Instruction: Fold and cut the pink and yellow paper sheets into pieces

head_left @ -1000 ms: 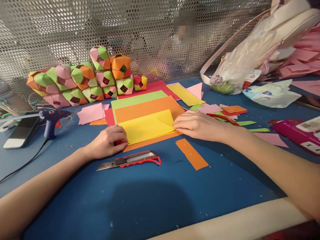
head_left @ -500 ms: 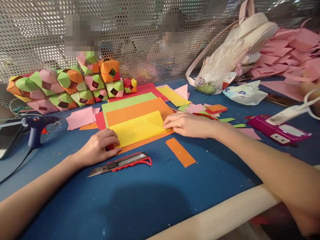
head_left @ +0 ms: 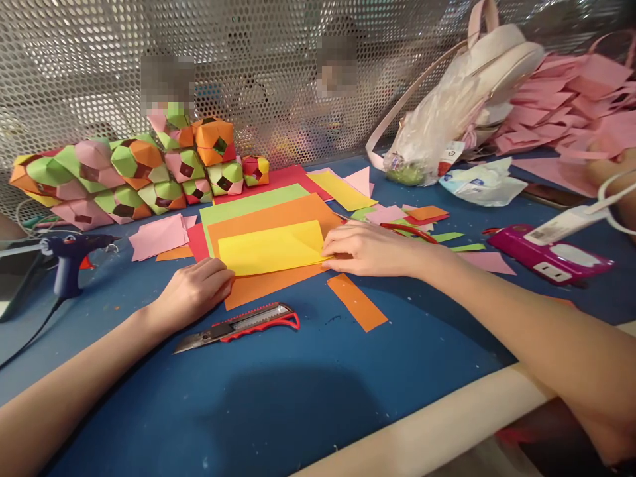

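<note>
A folded sheet of yellow paper (head_left: 271, 248) is held at its two near corners, over a stack of larger sheets. My left hand (head_left: 196, 291) pinches its left corner with curled fingers. My right hand (head_left: 365, 248) grips the right corner between thumb and fingers. Underneath lies an orange sheet (head_left: 293, 209), with a green sheet (head_left: 253, 203) behind it. In front of my left hand rests a red-handled utility knife (head_left: 238, 326), blade out to the left. An orange paper strip (head_left: 356, 302) lies below my right hand.
Folded paper balls (head_left: 134, 162) are piled at the back left. A hot glue gun (head_left: 69, 258) stands at left, near pink paper squares (head_left: 158, 236). Rightward are a purple power strip (head_left: 549, 255), a tissue pack (head_left: 481, 182), a white bag (head_left: 497, 63) and another person's hand (head_left: 621, 159).
The near edge of the yellow paper has risen off the stack and shifted slightly away, showing more orange beneath. My left fingers have closed on its corner.
</note>
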`<action>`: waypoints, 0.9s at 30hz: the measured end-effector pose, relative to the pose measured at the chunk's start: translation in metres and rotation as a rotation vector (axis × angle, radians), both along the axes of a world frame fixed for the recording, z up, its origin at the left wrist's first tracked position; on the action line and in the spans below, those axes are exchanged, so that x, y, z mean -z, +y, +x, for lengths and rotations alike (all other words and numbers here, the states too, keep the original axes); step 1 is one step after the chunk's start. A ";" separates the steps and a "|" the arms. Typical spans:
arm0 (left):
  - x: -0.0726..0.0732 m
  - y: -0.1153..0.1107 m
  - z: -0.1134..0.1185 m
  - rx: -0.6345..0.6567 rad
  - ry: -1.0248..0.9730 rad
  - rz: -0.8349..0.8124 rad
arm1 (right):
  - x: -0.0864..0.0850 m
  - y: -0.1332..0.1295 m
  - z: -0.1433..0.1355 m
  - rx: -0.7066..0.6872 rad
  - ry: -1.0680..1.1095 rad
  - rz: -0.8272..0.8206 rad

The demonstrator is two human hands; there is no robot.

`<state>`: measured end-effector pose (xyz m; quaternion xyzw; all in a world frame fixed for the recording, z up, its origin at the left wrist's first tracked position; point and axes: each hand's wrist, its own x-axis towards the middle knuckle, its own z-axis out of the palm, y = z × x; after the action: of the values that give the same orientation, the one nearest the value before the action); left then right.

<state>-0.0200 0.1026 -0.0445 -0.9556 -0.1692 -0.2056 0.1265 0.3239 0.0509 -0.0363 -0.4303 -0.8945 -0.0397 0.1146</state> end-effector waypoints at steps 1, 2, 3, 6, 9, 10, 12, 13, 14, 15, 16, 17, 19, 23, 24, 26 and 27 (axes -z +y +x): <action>0.000 0.000 0.001 -0.013 0.009 0.018 | 0.003 0.000 -0.003 0.004 -0.032 0.069; -0.001 0.001 0.002 -0.030 0.016 0.033 | 0.006 0.000 -0.006 0.007 -0.071 0.142; -0.001 0.001 0.002 -0.053 0.015 0.044 | 0.008 0.000 -0.008 0.007 -0.114 0.210; -0.001 0.003 0.004 -0.138 -0.030 0.040 | 0.015 0.003 -0.016 -0.017 -0.213 0.355; 0.000 0.008 0.005 -0.201 -0.091 -0.006 | 0.018 0.006 -0.020 -0.052 -0.255 0.443; 0.000 0.010 0.005 -0.213 -0.100 -0.024 | 0.018 0.007 -0.021 -0.059 -0.260 0.467; 0.000 0.014 0.005 -0.236 -0.114 -0.050 | 0.020 0.009 -0.023 -0.067 -0.261 0.509; 0.000 0.016 0.005 -0.250 -0.125 -0.056 | 0.021 0.011 -0.024 -0.065 -0.256 0.525; -0.001 0.017 0.005 -0.268 -0.141 -0.058 | 0.021 0.012 -0.024 -0.059 -0.249 0.538; -0.002 0.017 0.005 -0.286 -0.171 -0.056 | 0.022 0.013 -0.025 -0.049 -0.242 0.548; -0.004 0.017 0.005 -0.300 -0.213 -0.055 | 0.023 0.014 -0.025 -0.036 -0.235 0.556; -0.006 0.015 0.006 -0.311 -0.266 -0.067 | 0.023 0.016 -0.026 -0.023 -0.227 0.565; -0.011 0.010 0.010 -0.338 -0.382 -0.172 | 0.022 0.017 -0.029 0.003 -0.202 0.597; -0.023 -0.009 0.028 -0.391 -0.568 -0.855 | 0.011 0.012 -0.043 0.040 -0.132 0.679; -0.026 -0.014 0.034 -0.371 -0.632 -1.084 | 0.008 0.009 -0.049 0.039 -0.119 0.702; -0.029 -0.024 0.044 -0.350 -0.784 -1.458 | 0.001 0.000 -0.062 0.010 -0.114 0.750; -0.030 -0.028 0.048 -0.337 -0.854 -1.583 | -0.002 -0.006 -0.069 -0.017 -0.118 0.773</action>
<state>0.0282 0.0746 -0.0140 -0.5689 -0.4303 -0.3443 -0.6104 0.2545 0.0450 -0.0343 -0.3449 -0.8222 -0.3974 0.2171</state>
